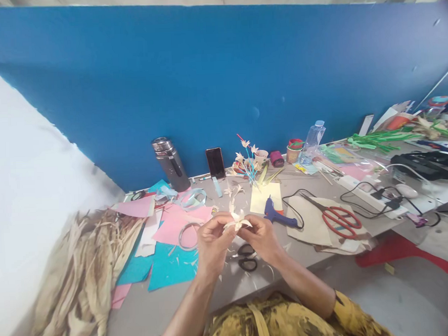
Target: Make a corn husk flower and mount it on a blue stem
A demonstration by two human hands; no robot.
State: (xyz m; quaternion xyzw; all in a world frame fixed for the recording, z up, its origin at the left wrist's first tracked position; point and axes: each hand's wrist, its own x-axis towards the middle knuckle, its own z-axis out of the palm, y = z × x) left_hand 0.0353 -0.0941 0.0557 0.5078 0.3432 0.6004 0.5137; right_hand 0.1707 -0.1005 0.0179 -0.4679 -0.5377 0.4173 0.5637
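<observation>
Pale flower [238, 222] is held above the near part of the table [236, 286], its petals splayed. It is pinched between the fingertips of the left hand [215, 236] and right hand [263, 236], both nearly closed; finger contact beneath the petals is hidden. Step in hand is judged to be petal shaping; light, even pressure is called for in further adjustment. Black scissor handles [246, 256] are seen below; the blue glue gun [281, 218] is laid to the right; similar blooms on blue stems [252, 172] are stood behind.
</observation>
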